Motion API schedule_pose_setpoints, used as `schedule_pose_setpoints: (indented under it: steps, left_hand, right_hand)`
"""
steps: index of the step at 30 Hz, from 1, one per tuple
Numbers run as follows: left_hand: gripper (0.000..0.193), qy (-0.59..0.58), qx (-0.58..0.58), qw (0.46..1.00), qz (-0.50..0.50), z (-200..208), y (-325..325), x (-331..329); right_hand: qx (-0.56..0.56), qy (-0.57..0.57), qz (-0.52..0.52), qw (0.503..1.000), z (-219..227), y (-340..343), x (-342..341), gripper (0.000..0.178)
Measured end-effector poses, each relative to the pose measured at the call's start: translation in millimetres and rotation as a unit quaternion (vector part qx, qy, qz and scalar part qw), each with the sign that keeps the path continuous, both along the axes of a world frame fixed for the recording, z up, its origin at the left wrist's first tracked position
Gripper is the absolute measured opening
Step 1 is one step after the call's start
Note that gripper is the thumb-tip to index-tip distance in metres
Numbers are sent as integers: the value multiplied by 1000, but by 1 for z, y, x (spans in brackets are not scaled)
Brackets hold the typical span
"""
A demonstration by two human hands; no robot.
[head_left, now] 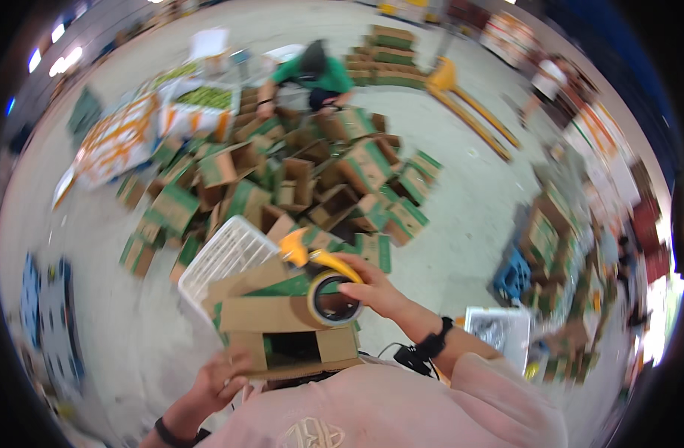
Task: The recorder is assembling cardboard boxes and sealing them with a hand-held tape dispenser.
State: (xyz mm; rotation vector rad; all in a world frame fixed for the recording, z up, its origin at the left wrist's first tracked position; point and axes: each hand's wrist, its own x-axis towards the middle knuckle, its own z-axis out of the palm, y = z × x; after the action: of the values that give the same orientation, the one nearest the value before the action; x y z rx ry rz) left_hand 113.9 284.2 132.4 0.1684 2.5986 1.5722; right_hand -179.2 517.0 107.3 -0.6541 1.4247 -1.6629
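Observation:
My right hand (pixel 372 287) grips a yellow tape dispenser (pixel 328 263) with a large roll of tape on it, held over a cardboard box. That box (pixel 256 313) is brown and green and stands in front of my body. Its flaps are only partly folded, and a dark opening shows between them. At the box's near left corner my left hand (pixel 224 373) has its fingers curled against the cardboard edge. A white plastic crate (pixel 226 254) sits just beyond the box, tilted in view and partly covered by it.
A big heap of open boxes (pixel 293 183) lies ahead, where a co-worker in green (pixel 312 71) bends over. Behind stands a yellow pallet jack (pixel 469 108). White foam crate (pixel 506 321) and blue crate (pixel 512 276) are at right; blue pallets (pixel 58 321) at left.

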Motion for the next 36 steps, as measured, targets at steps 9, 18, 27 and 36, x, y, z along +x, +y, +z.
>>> schedule_pose_setpoints:
  steps: [9,18,27,36]
  left_hand:
    - [57,-52,-1,923,382,-49,-48,-90]
    - [63,-27,-50,921,386,-53,-51,-87]
    - [51,-130,-67,930,336,-55,-60,-96]
    - [55,26,-105,921,375,-53,-47,-84]
  right_hand:
    - [-40,11,-74,996,13,-29,10,52]
    - [-125,209,-109,964,103,-44,12,57]
    - [5,341,-74,937,31,-43,40,65]
    - [94,562,-27,822,19,-30,86,61]
